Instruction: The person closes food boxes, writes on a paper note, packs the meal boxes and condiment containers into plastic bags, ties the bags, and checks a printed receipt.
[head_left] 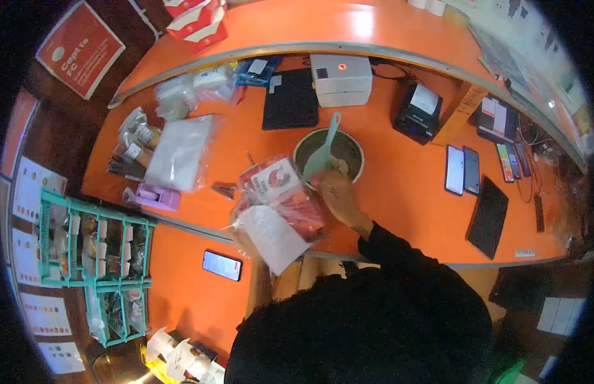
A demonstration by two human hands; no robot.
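Note:
My left hand [244, 238], mostly hidden, holds a clear plastic bag with a red-and-white printed packet [278, 182] in it, from its left side. A white paper slip [274, 233] with faint writing lies over the lower part of the bag. My right hand [340, 197] is over the near rim of a round bowl [359, 168], its fingers bent beside the bag's upper right corner. I cannot tell whether those fingers grip anything. A pale green scoop [322, 153] leans in the bowl, handle up, its broad end close to my right fingertips.
Behind the bowl stand a white label printer [342, 80] and a black tablet [290, 99]. A black receipt printer [418, 112] and phones [455, 169] lie right. Plastic sleeves [182, 152], a purple tape dispenser [157, 197] and a green rack [95, 246] are left. Another phone [222, 265] lies nearer me.

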